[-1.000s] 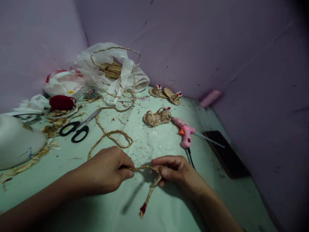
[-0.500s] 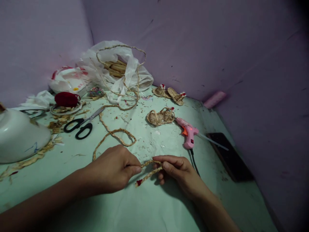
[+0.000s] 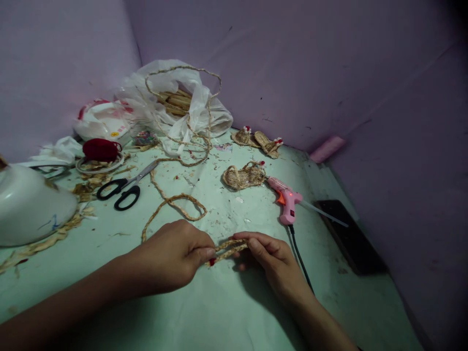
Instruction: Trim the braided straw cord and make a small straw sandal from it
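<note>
A braided straw-coloured cord [image 3: 229, 249] is folded back on itself between my hands. My left hand [image 3: 179, 253] is closed, pinching the cord between thumb and forefinger. At the bend, my right hand [image 3: 276, 261] pinches the cord between thumb and fingers. The cord's free end, bound with red thread [image 3: 212, 262], lies right beside my left thumb. From behind my left hand the long part of the cord loops over the table to a white plastic bag [image 3: 204, 107]. Beyond my hands lies a small woven slipper [image 3: 243, 176] with a red-tipped strap.
A pink glue gun [image 3: 287, 197] with a glowing light lies right of the slipper, by a dark phone [image 3: 353, 239]. Black-handled scissors [image 3: 127, 187], red yarn [image 3: 100, 149] and a white bowl-like object [image 3: 34, 204] are at left. Two slippers [image 3: 268, 145] rest by the wall.
The cord's red-bound end has swung up toward my left thumb, so the two strands now run closely side by side. My right hand has shifted slightly.
</note>
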### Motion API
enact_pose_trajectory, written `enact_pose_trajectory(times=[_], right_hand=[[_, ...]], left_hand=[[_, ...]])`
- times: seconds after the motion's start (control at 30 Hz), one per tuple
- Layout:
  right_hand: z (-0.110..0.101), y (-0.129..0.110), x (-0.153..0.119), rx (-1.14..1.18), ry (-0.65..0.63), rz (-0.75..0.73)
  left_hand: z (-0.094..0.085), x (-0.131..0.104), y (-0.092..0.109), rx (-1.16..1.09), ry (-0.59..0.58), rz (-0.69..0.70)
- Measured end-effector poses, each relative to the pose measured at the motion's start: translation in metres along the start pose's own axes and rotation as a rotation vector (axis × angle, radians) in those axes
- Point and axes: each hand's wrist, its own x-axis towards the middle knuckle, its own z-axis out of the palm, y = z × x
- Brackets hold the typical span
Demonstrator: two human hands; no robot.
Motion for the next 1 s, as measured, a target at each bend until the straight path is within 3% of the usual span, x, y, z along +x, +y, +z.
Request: enact_pose_trajectory(times=[0.23,0.57,0.73,1.0], right_hand=[[0.006,0.0,-0.004,0.059,0.132,0.003],[0.009,-0.003,-0.005,0.174,0.154,0.034],[0.01,-0.001,-0.006,0.131,0.175,0.039],[0.0,-0.004,-0.005,-0.026,0.236,-0.07]], left_hand=[[0.0,-0.002,0.005,-0.037,0.014,0.0],[-0.001,-0.001,0.014,-0.036,0.106,-0.102],[0.003,0.001,0.009,-0.032,0.185,-0.037],[0.002,0.001,0.008,0.054,0.197,-0.084]])
